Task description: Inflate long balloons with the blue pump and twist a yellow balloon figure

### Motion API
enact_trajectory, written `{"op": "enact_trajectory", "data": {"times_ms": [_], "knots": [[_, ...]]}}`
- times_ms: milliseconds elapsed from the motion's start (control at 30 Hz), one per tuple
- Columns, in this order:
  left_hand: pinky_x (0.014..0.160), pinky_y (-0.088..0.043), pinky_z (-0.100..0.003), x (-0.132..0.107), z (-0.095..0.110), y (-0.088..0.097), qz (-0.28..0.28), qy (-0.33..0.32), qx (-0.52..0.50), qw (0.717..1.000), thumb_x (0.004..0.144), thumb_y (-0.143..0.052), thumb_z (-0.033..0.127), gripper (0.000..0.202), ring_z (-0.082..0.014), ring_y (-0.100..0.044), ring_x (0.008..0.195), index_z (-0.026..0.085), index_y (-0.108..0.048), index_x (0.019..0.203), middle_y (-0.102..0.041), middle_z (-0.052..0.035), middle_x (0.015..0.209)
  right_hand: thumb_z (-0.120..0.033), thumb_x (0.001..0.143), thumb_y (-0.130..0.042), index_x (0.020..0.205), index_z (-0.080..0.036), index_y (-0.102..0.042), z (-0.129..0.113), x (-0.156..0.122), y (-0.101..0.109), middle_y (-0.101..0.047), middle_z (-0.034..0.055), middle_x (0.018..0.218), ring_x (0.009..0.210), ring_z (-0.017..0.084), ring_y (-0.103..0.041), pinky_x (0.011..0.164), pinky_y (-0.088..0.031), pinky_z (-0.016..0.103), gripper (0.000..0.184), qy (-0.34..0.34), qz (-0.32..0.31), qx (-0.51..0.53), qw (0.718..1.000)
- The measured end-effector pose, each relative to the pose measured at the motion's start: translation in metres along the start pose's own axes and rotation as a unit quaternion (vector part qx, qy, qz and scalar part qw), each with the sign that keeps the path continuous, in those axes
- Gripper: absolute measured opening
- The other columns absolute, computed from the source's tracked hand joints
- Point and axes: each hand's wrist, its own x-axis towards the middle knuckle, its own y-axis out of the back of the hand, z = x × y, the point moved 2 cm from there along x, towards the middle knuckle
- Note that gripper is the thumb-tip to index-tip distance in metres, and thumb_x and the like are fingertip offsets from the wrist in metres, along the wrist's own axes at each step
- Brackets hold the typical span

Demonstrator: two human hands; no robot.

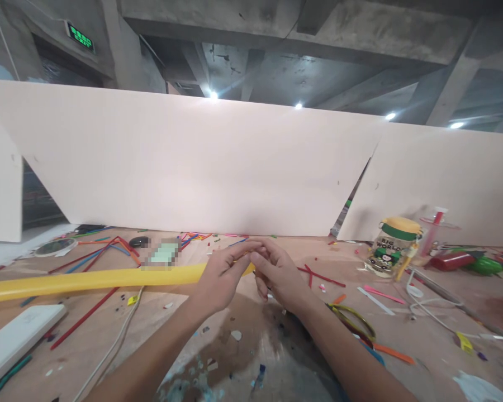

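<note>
Because one grip alone would presumably let it twist, our left hand (221, 274) closes round the long yellow balloon (109, 280) near its end, which our right hand (281, 274) pinches, left of the BIG WORLD cup (389, 251).

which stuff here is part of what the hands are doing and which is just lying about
In use:
- long yellow tube, likely a balloon, in the left hand
- right hand, meeting the left

Apparently just lying about:
- lidded cup
- white block
- orange strip
</note>
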Motion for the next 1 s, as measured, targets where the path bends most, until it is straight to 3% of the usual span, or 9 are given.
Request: {"op": "enact_trajectory", "data": {"times_ms": [100, 233, 433, 533, 633, 733, 800, 867, 1000], "knots": [[0.068, -0.050, -0.027, 0.000, -0.002, 0.002, -0.033, 0.029, -0.002, 0.999, 0.084, -0.052, 0.030, 0.028, -0.0212, -0.063, 0.084, 0.022, -0.071, 0.104, -0.070, -0.0046, 0.075, -0.042, 0.083, -0.059, 0.097, -0.018, -0.058, 0.003, 0.002, 0.005, -0.045, -0.0091, 0.053, 0.031, 0.004, -0.043, 0.032, -0.034, 0.015, 0.028, -0.001, -0.010, -0.027, 1.000], [0.076, -0.048, -0.028, 0.000, -0.003, 0.008, -0.046, 0.004, 0.052, 0.998, 0.088, -0.047, 0.029, 0.034, -0.0198, -0.061, 0.089, 0.021, -0.066, 0.114, -0.064, -0.0022, 0.064, -0.044, 0.081, -0.062, 0.095, -0.017, -0.063, 0.005, 0.004, 0.010, -0.048, -0.0077, 0.057, 0.032, 0.002, -0.040, 0.032, -0.033, 0.015, 0.030, -0.020, -0.023, -0.003, 1.000], [0.056, -0.044, -0.026, -0.003, -0.001, 0.006, -0.058, 0.007, 0.143, 0.988, 0.092, -0.036, 0.032, 0.043, -0.0148, -0.053, 0.055, 0.021, -0.054, 0.130, -0.053, 0.0018, 0.053, -0.046, 0.082, -0.059, 0.097, -0.017, -0.063, 0.004, 0.003, 0.012, -0.050, -0.0068, 0.055, 0.032, 0.002, -0.035, 0.033, -0.026, 0.016, 0.033, -0.024, -0.007, -0.055, 0.998], [0.066, -0.045, -0.031, -0.007, 0.007, 0.001, -0.036, -0.025, 0.249, 0.968, 0.093, -0.032, 0.026, 0.046, -0.0166, -0.056, 0.066, 0.023, -0.045, 0.137, -0.062, -0.0014, 0.071, -0.047, 0.084, -0.057, 0.099, -0.018, -0.062, 0.004, 0.002, 0.010, -0.051, -0.0066, 0.058, 0.032, 0.002, -0.035, 0.033, -0.025, 0.016, 0.034, -0.015, 0.008, -0.066, 0.998], [0.088, -0.042, -0.041, -0.012, 0.015, -0.004, -0.030, -0.091, 0.319, 0.943, 0.092, -0.034, 0.025, 0.046, -0.0232, -0.054, 0.100, 0.022, -0.043, 0.138, -0.065, -0.0074, 0.100, -0.048, 0.085, -0.055, 0.099, -0.018, -0.061, 0.002, 0.002, 0.007, -0.054, -0.0052, 0.063, 0.033, 0.001, -0.038, 0.034, -0.027, 0.016, 0.035, -0.004, 0.004, -0.060, 0.998], [0.109, -0.024, -0.046, -0.017, 0.015, -0.007, -0.069, -0.128, 0.312, 0.939, 0.093, -0.036, 0.027, 0.050, -0.0248, -0.025, 0.135, 0.023, -0.032, 0.143, -0.048, -0.0066, 0.138, -0.049, 0.085, -0.054, 0.103, -0.018, -0.060, -0.002, 0.001, 0.008, -0.047, -0.0079, 0.050, 0.030, 0.003, -0.034, 0.033, -0.025, 0.016, 0.036, 0.006, 0.032, -0.057, 0.998], [0.114, -0.015, -0.045, -0.018, 0.012, -0.006, -0.105, -0.107, 0.290, 0.945, 0.094, -0.035, 0.032, 0.054, -0.0222, -0.007, 0.142, 0.025, -0.022, 0.147, -0.027, -0.0015, 0.152, -0.050, 0.084, -0.056, 0.099, -0.017, -0.061, -0.004, 0.001, 0.009, -0.045, -0.0083, 0.047, 0.030, 0.003, -0.032, 0.032, -0.023, 0.016, 0.037, 0.006, 0.052, -0.057, 0.997], [0.116, -0.012, -0.043, -0.018, 0.008, -0.004, -0.132, -0.069, 0.266, 0.952, 0.095, -0.032, 0.039, 0.056, -0.0205, -0.005, 0.143, 0.027, -0.017, 0.148, -0.017, 0.0011, 0.155, -0.051, 0.081, -0.058, 0.093, -0.016, -0.061, -0.005, 0.001, 0.010, -0.048, -0.0069, 0.052, 0.031, 0.003, -0.032, 0.031, -0.022, 0.017, 0.037, 0.000, 0.060, -0.061, 0.996], [0.117, -0.009, -0.044, -0.018, 0.007, 0.000, -0.151, -0.039, 0.253, 0.955, 0.094, -0.030, 0.047, 0.059, -0.0201, -0.003, 0.143, 0.027, -0.014, 0.148, -0.012, 0.0020, 0.156, -0.054, 0.079, -0.060, 0.085, -0.017, -0.059, -0.004, 0.000, 0.012, -0.046, -0.0075, 0.052, 0.033, 0.004, -0.031, 0.032, -0.022, 0.019, 0.037, -0.007, 0.065, -0.059, 0.996]]}}
